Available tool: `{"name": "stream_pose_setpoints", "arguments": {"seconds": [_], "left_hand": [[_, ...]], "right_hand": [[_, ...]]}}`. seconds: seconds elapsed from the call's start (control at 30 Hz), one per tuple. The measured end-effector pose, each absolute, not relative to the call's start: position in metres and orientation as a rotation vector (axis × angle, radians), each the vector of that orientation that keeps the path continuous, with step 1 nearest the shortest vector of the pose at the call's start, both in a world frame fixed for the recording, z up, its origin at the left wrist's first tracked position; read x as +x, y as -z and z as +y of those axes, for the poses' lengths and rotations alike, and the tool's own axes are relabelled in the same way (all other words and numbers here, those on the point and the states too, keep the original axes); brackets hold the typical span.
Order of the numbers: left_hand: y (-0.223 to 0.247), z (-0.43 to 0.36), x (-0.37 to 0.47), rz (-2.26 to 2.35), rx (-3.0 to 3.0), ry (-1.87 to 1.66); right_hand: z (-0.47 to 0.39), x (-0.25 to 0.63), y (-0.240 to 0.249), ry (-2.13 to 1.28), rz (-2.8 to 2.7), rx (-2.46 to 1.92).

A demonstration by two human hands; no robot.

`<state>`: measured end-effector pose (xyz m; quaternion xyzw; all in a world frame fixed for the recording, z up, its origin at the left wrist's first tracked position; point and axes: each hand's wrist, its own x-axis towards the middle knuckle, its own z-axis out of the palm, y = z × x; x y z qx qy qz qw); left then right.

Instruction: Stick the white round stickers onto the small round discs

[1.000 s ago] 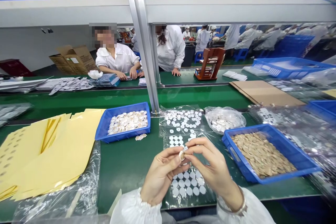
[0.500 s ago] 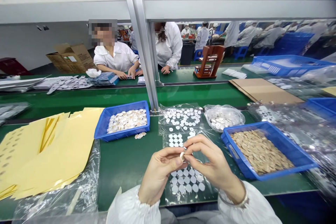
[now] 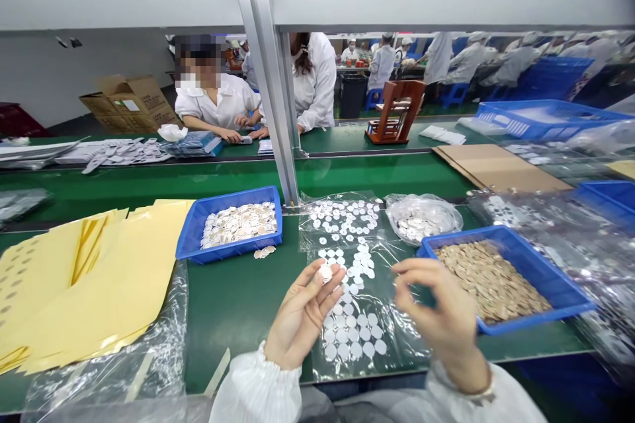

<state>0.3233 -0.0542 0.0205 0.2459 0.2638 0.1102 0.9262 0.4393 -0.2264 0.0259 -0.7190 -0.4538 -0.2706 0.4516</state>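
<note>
My left hand [image 3: 303, 314] is palm up, with its thumb and fingers closed on a small round white disc [image 3: 325, 273] that shows a pale edge. To its right, my right hand [image 3: 439, 307] is raised over the clear plastic sheet, thumb and index finger curled towards each other in a pinch. Slight blur hides whether anything is between those fingertips. Beneath and between the hands, white round stickers [image 3: 355, 336] lie in rows on the plastic sheet [image 3: 397, 350]. Beyond them are loose white rings [image 3: 342, 218].
A blue tray of tan discs [image 3: 489, 281] stands right, near a plastic bag of discs [image 3: 421, 218]. Left are a blue tray of white-faced discs [image 3: 241, 225] and yellow sheets [image 3: 119, 277]. A metal post [image 3: 270, 79] rises ahead; co-workers [image 3: 218, 102] are across the green bench.
My hands have separated: the right has moved away to the right, off the disc. My left hand has turned more open-palmed, keeping the disc. The camera view has shifted slightly.
</note>
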Motion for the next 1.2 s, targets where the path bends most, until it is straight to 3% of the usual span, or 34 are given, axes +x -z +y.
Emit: {"name": "stream_pose_setpoints", "arguments": {"seconds": [0.13, 0.2, 0.27, 0.37, 0.53, 0.77, 1.2], "left_hand": [[-0.003, -0.044, 0.318, 0.685, 0.494, -0.274], [0.006, -0.045, 0.319, 0.737, 0.467, -0.281], [0.014, -0.049, 0.324, 0.752, 0.452, -0.253], [0.022, -0.06, 0.333, 0.733, 0.475, -0.181], [0.037, -0.071, 0.345, 0.705, 0.538, -0.14], [0.053, -0.068, 0.345, 0.686, 0.535, -0.122], [0.019, -0.068, 0.363, 0.566, 0.21, -0.185]], "right_hand": [[-0.299, 0.5, 0.01, 0.809, -0.2, -2.445], [-0.327, 0.522, 0.027, 0.568, -0.207, -2.775], [-0.338, 0.53, 0.037, 0.573, -0.257, -2.81], [-0.315, 0.518, 0.042, 0.672, -0.408, -2.59], [-0.239, 0.481, 0.055, 0.25, -0.769, -2.328], [-0.206, 0.47, 0.075, 0.141, -0.831, -2.243], [-0.191, 0.423, 0.022, -0.281, -0.72, -1.798]]}}
